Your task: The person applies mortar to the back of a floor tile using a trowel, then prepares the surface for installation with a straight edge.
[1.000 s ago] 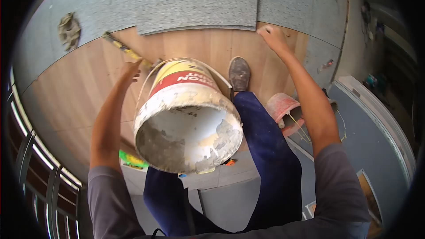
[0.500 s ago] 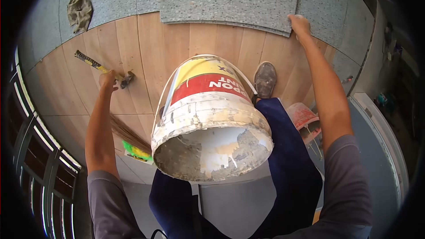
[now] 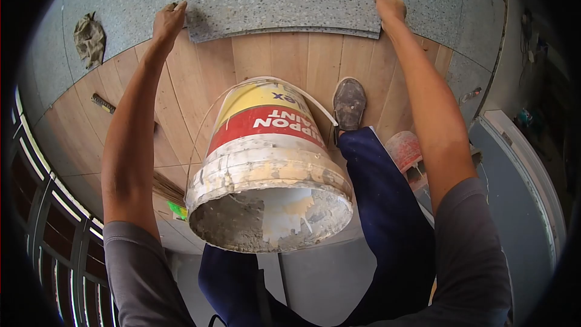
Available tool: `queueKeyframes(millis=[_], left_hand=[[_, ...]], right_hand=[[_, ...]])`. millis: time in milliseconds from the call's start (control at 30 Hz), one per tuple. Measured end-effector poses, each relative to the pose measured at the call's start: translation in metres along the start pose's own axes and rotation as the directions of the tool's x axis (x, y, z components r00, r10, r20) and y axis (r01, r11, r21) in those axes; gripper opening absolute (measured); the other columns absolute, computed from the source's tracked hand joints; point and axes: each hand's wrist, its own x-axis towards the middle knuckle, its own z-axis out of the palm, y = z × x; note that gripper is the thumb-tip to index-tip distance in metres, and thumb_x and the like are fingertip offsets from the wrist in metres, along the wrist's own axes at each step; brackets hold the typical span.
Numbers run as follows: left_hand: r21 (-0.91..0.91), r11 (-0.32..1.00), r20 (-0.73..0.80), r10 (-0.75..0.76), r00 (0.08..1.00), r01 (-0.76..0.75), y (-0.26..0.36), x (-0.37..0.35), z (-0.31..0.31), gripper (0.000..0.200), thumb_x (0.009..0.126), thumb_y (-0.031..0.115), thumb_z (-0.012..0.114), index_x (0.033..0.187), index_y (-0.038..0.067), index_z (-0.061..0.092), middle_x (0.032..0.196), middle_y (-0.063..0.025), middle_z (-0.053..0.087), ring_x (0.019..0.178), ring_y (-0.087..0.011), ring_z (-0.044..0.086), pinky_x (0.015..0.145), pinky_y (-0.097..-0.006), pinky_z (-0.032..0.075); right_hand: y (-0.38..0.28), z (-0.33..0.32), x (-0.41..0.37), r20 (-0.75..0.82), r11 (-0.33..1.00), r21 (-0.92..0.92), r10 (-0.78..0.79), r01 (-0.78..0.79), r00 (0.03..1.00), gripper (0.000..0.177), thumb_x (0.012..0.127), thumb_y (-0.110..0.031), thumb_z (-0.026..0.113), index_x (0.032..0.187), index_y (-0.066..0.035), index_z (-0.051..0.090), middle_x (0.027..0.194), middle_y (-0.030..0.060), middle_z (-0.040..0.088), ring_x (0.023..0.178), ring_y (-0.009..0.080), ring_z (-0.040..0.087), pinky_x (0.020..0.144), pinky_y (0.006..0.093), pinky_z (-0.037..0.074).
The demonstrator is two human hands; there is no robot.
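A large grey speckled floor tile (image 3: 284,6) lies at the top of the view, its front edge overlapping wood-look tiles (image 3: 260,54). My left hand (image 3: 170,21) is closed at the tile's left edge, near the front corner. At the opposite side, my right hand (image 3: 390,9) has its fingers curled against the right edge. The undersides of both grips are hidden. A hammer's black and yellow handle (image 3: 103,103) shows on the floor left of my left forearm, which covers most of the rest.
An upturned-looking, paint-stained bucket (image 3: 269,157) fills the middle, close to my legs. My shoe (image 3: 350,104) stands right of it. A smaller red bucket (image 3: 404,150) sits farther right. A crumpled cloth (image 3: 89,40) lies at left, and a broom (image 3: 169,188) is partly hidden behind my left arm.
My left hand has let go of the hammer, leaving it on the floor, and moved up to the tile's left edge. My right hand stays at the right edge.
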Motion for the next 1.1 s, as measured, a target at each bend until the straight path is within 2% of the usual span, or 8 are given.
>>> queueKeyframes(millis=[200,333,433,467,600,700,967,1100], left_hand=[[-0.279,0.957,-0.023,-0.084,0.996,0.075,0.033,-0.011,0.017,0.045,0.089,0.041,0.064,0.089,-0.004,0.066,0.078,-0.0091,0.061,0.071,-0.0205,0.054,0.068,-0.0378,0.045],[-0.364,0.903,0.099,-0.205,0.974,0.227,0.033,-0.004,0.011,0.04,0.089,0.042,0.066,0.081,0.004,0.061,0.073,-0.0038,0.05,0.067,-0.0155,0.043,0.061,-0.036,0.037],[-0.394,0.873,0.105,-0.27,0.957,0.289,0.038,-0.005,0.0,0.046,0.089,0.047,0.067,0.092,0.001,0.062,0.082,-0.0067,0.054,0.076,-0.0184,0.049,0.067,-0.0389,0.042],[-0.37,0.88,0.121,-0.272,0.955,0.298,0.04,-0.007,-0.007,0.071,0.088,0.059,0.063,0.118,-0.005,0.061,0.11,-0.0164,0.061,0.101,-0.0283,0.056,0.085,-0.0451,0.045],[-0.313,0.868,0.264,-0.311,0.913,0.386,0.066,-0.008,-0.035,0.109,0.084,0.077,0.053,0.145,-0.011,0.035,0.153,-0.0284,0.033,0.139,-0.0382,0.036,0.11,-0.0485,0.032],[-0.526,0.799,0.082,-0.294,0.952,0.292,0.074,-0.019,-0.035,0.096,0.083,0.078,0.055,0.122,-0.009,0.059,0.112,-0.0174,0.061,0.095,-0.0232,0.057,0.085,-0.0388,0.046],[-0.472,0.807,-0.069,-0.434,0.898,0.354,0.125,-0.127,-0.1,0.082,0.093,0.061,0.052,0.114,-0.018,0.061,0.113,-0.0229,0.066,0.099,-0.0292,0.062,0.084,-0.0418,0.048],[-0.461,0.84,-0.038,-0.342,0.939,0.287,0.135,-0.234,-0.163,0.078,0.095,0.061,0.048,0.113,-0.013,0.065,0.105,-0.0228,0.068,0.095,-0.0274,0.062,0.085,-0.0415,0.047]], right_hand=[[0.006,-0.004,0.01,0.043,0.969,0.2,0.137,-0.142,0.99,0.052,0.085,-0.034,0.063,0.104,0.014,0.067,0.113,0.0329,0.066,0.109,0.0405,0.065,0.093,0.0423,0.049],[0.012,-0.003,0.011,-0.046,0.938,0.328,0.133,-0.111,0.99,0.047,0.086,-0.043,0.069,0.084,0.004,0.065,0.077,0.0093,0.063,0.069,0.0206,0.056,0.064,0.0371,0.048],[0.011,-0.02,0.014,0.165,0.888,0.415,0.143,-0.2,0.976,0.055,0.088,-0.049,0.066,0.093,0.007,0.067,0.092,0.0148,0.066,0.079,0.0226,0.061,0.069,0.0362,0.051],[0.008,-0.03,0.011,0.225,0.891,0.388,0.157,-0.236,0.962,0.068,0.089,-0.053,0.063,0.114,0.01,0.065,0.115,0.0223,0.064,0.103,0.0271,0.063,0.086,0.0375,0.052],[-0.016,-0.058,-0.005,0.235,0.857,0.479,0.082,-0.189,0.968,0.081,0.088,-0.056,0.063,0.127,0.015,0.055,0.134,0.0275,0.054,0.127,0.0312,0.051,0.103,0.0397,0.043],[-0.051,-0.097,-0.03,0.179,0.86,0.468,0.133,-0.203,0.975,0.083,0.086,-0.056,0.064,0.123,0.017,0.055,0.131,0.0282,0.056,0.124,0.0312,0.052,0.102,0.04,0.041],[-0.029,-0.181,-0.094,0.219,0.775,0.581,0.147,-0.25,0.965,0.071,0.086,-0.049,0.069,0.109,0.018,0.063,0.102,0.0188,0.067,0.094,0.0219,0.062,0.086,0.0365,0.049],[-0.03,-0.269,-0.206,0.346,0.683,0.659,0.097,-0.316,0.933,0.08,0.088,-0.049,0.069,0.129,0.018,0.051,0.13,0.0253,0.057,0.117,0.0283,0.058,0.098,0.0382,0.046]])
